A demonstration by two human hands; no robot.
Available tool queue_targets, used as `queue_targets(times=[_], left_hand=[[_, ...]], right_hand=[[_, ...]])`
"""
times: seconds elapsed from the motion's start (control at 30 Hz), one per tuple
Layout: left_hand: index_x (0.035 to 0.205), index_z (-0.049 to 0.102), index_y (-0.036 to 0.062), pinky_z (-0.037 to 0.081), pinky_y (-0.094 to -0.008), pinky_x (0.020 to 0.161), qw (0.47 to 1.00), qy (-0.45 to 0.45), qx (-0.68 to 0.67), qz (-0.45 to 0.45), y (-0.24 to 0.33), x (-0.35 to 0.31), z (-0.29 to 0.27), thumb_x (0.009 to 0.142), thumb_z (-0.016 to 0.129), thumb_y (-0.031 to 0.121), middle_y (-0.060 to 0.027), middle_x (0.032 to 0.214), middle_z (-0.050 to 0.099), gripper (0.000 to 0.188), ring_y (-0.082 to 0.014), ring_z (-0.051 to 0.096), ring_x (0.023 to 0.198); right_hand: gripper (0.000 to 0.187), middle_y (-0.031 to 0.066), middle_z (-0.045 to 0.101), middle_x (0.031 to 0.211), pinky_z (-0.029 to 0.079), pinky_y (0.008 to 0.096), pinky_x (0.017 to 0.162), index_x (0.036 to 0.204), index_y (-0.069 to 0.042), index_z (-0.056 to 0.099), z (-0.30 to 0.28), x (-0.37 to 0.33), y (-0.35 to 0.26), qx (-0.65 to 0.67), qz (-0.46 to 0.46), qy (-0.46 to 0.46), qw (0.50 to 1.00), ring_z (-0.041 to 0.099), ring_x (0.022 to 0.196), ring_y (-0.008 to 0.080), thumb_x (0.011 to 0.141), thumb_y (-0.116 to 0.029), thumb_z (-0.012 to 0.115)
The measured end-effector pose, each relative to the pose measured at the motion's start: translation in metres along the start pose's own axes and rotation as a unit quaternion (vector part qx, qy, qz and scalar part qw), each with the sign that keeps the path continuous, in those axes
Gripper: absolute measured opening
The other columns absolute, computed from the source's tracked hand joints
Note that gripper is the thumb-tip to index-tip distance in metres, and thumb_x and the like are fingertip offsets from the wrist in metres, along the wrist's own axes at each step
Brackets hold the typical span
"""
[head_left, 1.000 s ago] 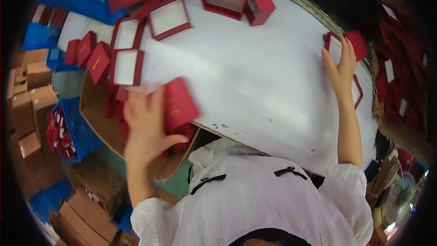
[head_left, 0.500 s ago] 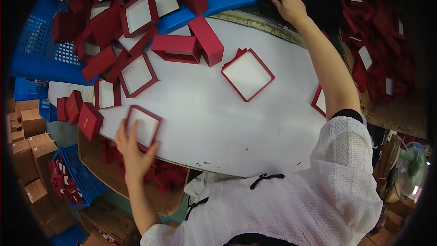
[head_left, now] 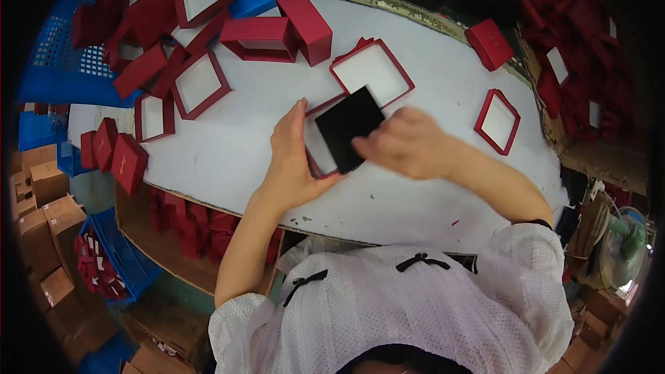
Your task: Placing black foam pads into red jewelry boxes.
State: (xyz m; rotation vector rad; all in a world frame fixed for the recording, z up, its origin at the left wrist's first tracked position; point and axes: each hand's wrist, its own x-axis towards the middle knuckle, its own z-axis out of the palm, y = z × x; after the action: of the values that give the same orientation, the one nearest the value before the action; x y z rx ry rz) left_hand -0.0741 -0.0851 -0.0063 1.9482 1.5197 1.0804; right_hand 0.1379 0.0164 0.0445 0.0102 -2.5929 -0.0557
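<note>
Your left hand: half-curled, gripping red box. Your right hand: blurred, fingers bent at black pad; grip unclear.

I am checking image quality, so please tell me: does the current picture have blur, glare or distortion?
Head view: the right hand is smeared, probably by motion, while the left hand looks crisper; head view: a faint sheen on the white tabletop; head view: fisheye bending and black corners toward the rim.

Soft glare on white tabletop, blurred right fingers, bowed edges, black corners
</note>
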Motion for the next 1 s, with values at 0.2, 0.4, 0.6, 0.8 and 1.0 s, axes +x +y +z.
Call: queue_targets(times=[0.2, 0.4, 0.6, 0.8, 1.0], left_hand=[[0.128, 0.047, 0.0096, 0.023, -0.0541, 0.100, 0.981, -0.112, 0.151, 0.039, 0.011, -0.007, -0.012, 0.069, 0.070, 0.038, -0.0180, 0.142, 0.031, 0.070, -0.0441, 0.029, 0.120], [0.117, 0.062, 0.0217, 0.018, -0.0617, 0.099, 0.921, -0.237, 0.306, -0.042, 0.026, -0.038, -0.070, 0.075, 0.061, 0.019, -0.0110, 0.144, 0.034, 0.043, -0.0529, 0.019, 0.127], [0.128, 0.046, 0.0074, 0.025, -0.0584, 0.099, 0.967, -0.187, 0.164, 0.046, 0.011, -0.046, -0.062, 0.072, 0.069, 0.021, -0.0219, 0.143, 0.029, 0.062, -0.0515, 0.025, 0.124], [0.140, 0.010, 0.0010, 0.036, -0.0435, 0.100, 0.991, -0.095, -0.094, -0.003, -0.004, -0.012, -0.008, 0.060, 0.083, 0.022, -0.0282, 0.135, 0.030, 0.111, -0.0377, 0.040, 0.121], [0.135, 0.033, -0.0003, 0.028, -0.0496, 0.101, 0.976, -0.148, 0.141, 0.079, 0.012, -0.005, -0.017, 0.061, 0.080, 0.035, -0.0269, 0.138, 0.029, 0.094, -0.0429, 0.034, 0.122]], right_hand=[[0.028, 0.0026, 0.050, 0.083, 0.038, 0.0332, 0.062, 0.094, -0.013, 0.065, 0.014, 0.007, -0.012, 0.187, 0.133, -0.020, 0.973, 0.048, 0.073, 0.0207, 0.072, -0.029, 0.067], [0.023, 0.0056, 0.053, 0.086, 0.041, 0.0375, 0.068, 0.085, -0.011, 0.060, 0.042, -0.024, 0.008, 0.026, 0.269, -0.050, 0.962, 0.051, 0.081, 0.0240, 0.070, -0.024, 0.072], [0.017, 0.0105, 0.060, 0.093, 0.047, 0.0310, 0.077, 0.094, -0.003, 0.059, 0.003, 0.020, 0.017, 0.488, 0.465, 0.175, 0.718, 0.059, 0.086, 0.0231, 0.077, -0.004, 0.063], [0.030, 0.0129, 0.064, 0.096, 0.047, 0.0322, 0.082, 0.110, 0.000, 0.059, 0.046, 0.016, -0.011, 0.467, 0.495, -0.034, 0.732, 0.061, 0.091, 0.0220, 0.083, -0.014, 0.062], [0.031, 0.0088, 0.063, 0.090, 0.046, 0.0377, 0.072, 0.108, -0.005, 0.060, 0.053, 0.012, -0.039, 0.122, 0.341, 0.089, 0.928, 0.059, 0.083, 0.0271, 0.079, -0.013, 0.063]])
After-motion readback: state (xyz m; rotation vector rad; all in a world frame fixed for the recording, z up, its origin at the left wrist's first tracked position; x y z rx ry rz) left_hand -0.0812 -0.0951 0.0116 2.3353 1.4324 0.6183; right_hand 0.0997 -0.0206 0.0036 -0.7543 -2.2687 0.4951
